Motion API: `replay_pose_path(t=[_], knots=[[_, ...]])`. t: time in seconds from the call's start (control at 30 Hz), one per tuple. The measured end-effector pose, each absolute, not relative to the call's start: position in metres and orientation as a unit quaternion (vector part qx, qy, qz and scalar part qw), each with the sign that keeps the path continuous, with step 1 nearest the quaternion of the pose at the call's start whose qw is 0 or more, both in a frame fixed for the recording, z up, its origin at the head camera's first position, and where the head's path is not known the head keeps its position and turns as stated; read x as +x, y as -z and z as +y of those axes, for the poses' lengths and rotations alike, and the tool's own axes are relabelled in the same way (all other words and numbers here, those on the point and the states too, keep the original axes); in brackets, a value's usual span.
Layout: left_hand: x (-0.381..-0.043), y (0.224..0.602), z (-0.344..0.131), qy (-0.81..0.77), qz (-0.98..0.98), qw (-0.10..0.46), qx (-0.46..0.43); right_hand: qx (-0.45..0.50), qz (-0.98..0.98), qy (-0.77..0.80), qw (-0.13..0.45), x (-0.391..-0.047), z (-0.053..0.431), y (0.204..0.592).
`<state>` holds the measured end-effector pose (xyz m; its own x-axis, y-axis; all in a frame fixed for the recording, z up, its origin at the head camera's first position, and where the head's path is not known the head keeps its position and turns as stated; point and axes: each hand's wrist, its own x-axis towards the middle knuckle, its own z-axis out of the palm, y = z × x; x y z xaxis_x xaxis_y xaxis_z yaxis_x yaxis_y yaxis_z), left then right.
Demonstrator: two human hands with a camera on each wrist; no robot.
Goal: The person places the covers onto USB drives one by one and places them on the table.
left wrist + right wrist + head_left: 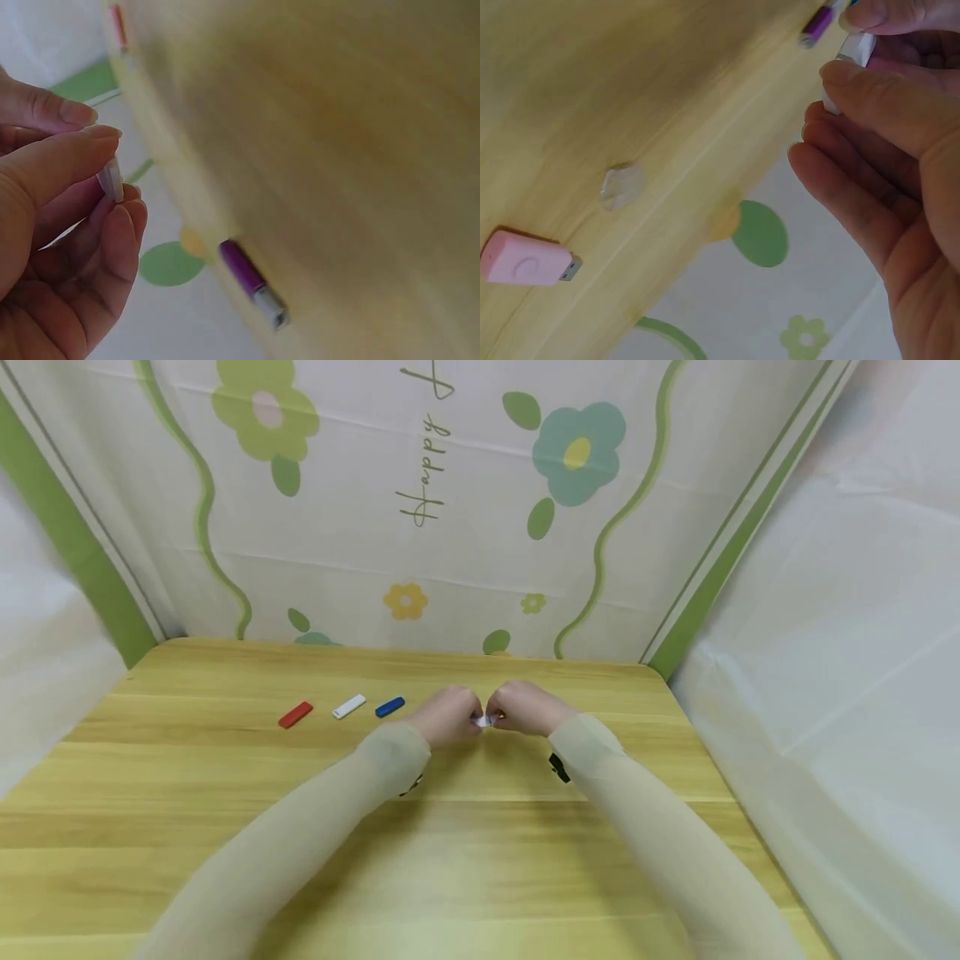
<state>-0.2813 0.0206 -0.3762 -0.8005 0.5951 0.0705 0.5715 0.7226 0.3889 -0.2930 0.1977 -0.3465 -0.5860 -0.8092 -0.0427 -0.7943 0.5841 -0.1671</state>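
In the head view my left hand (448,714) and right hand (527,706) meet above the table, each pinching one end of a small white USB stick (483,721). The left wrist view shows the thumb and fingers of my left hand (67,217) on the white piece (111,180). From the right wrist, a pale seam is visible across the white piece (857,49) in the fingers of my right hand (892,127). Both hands cover most of it, and no connector can be made out.
A red stick (296,715), a white stick (348,707) and a blue stick (390,707) lie left of my hands. On the wooden table (480,868) are also a purple USB stick (251,281), a pink USB stick (526,259) and a translucent cap (622,186). A curtain (465,543) hangs behind.
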Motion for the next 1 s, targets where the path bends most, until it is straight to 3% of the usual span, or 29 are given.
replay_pose_path(t=[0.23,0.4,0.7,1.0], knots=[[-0.307,0.401,0.032,-0.19,0.934,0.049,0.298,-0.441,0.891,0.049,0.098,-0.318,0.193,0.365],[-0.309,0.399,0.041,-0.159,0.945,0.048,0.282,-0.377,0.916,0.063,0.123,-0.33,0.19,0.374],[-0.306,0.398,0.057,-0.147,0.953,0.023,0.263,-0.34,0.934,0.066,0.09,-0.338,0.197,0.383],[-0.299,0.394,0.065,-0.132,0.962,0.025,0.238,-0.321,0.938,0.09,0.094,-0.333,0.199,0.382]])
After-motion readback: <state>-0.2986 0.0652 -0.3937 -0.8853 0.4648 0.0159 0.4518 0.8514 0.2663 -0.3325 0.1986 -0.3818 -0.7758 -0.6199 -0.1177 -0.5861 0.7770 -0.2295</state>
